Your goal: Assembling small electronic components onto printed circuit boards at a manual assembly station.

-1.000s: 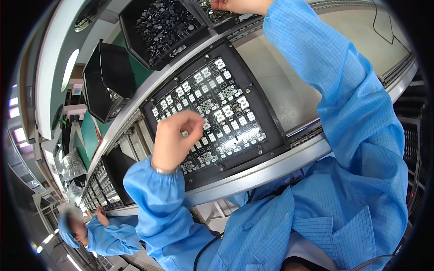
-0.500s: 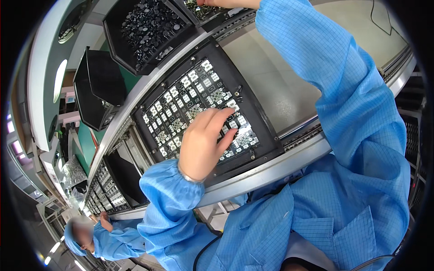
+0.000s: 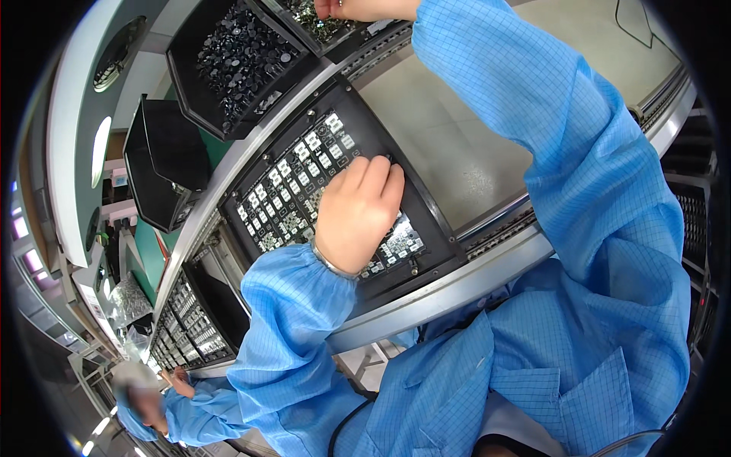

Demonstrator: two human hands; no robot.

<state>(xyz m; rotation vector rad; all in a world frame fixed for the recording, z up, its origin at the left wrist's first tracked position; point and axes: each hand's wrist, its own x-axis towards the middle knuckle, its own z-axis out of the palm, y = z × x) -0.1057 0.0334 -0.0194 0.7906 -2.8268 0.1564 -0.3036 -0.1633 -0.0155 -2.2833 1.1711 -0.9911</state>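
Resting left hand on black tray, long axis diagonal

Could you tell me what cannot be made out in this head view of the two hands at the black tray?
- Left hand: fingertips curl down onto the black tray, so any held part is hidden.
- Right hand: cut off by the top edge above the parts bin.
- Tray components: too small to identify.
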